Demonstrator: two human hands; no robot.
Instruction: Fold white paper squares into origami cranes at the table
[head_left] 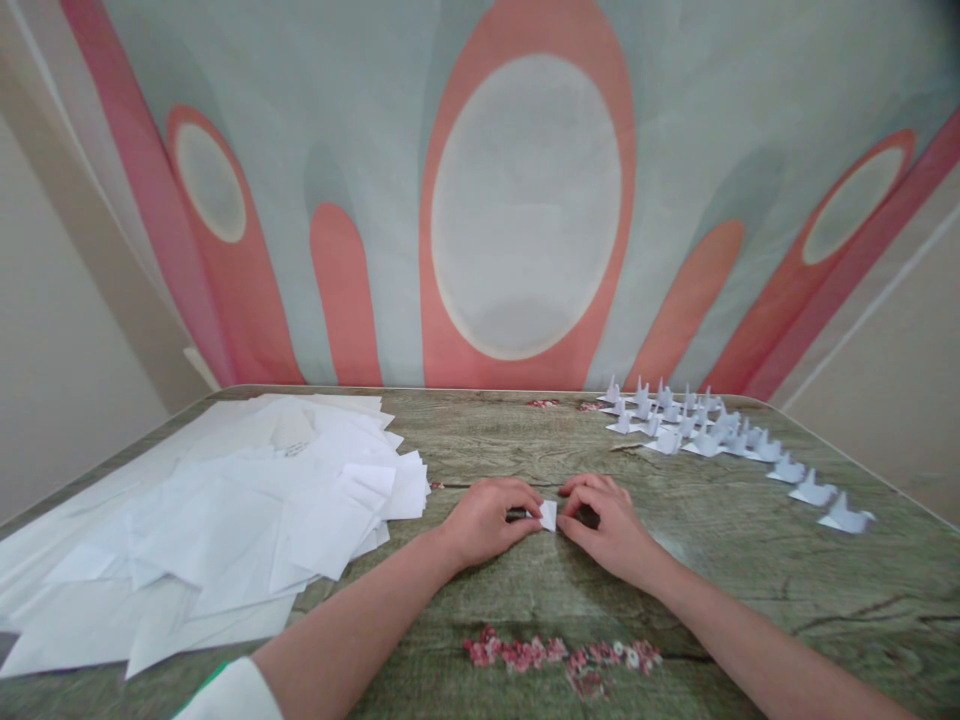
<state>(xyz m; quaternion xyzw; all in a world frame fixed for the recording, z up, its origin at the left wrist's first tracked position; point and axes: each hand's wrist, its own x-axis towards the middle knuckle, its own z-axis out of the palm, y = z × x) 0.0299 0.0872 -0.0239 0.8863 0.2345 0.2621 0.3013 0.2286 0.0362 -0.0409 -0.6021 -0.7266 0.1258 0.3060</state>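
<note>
A small folded piece of white paper (pixel 548 516) lies just above the wooden-look tabletop, between my two hands. My left hand (pixel 491 515) pinches its left side with thumb and fingertips. On the opposite side, my right hand (pixel 609 525) has its thumb and fingers curled together at the paper's right edge. The fingertips of both hands cover parts of the paper, so its full shape is hidden.
A spread heap of white paper sheets (pixel 225 510) covers the table's left side. Several folded white paper cranes (pixel 705 440) stand in rows at the back right. Printed pink flowers (pixel 525 652) mark the table (pixel 750 600). A patterned backdrop (pixel 390 200) hangs behind.
</note>
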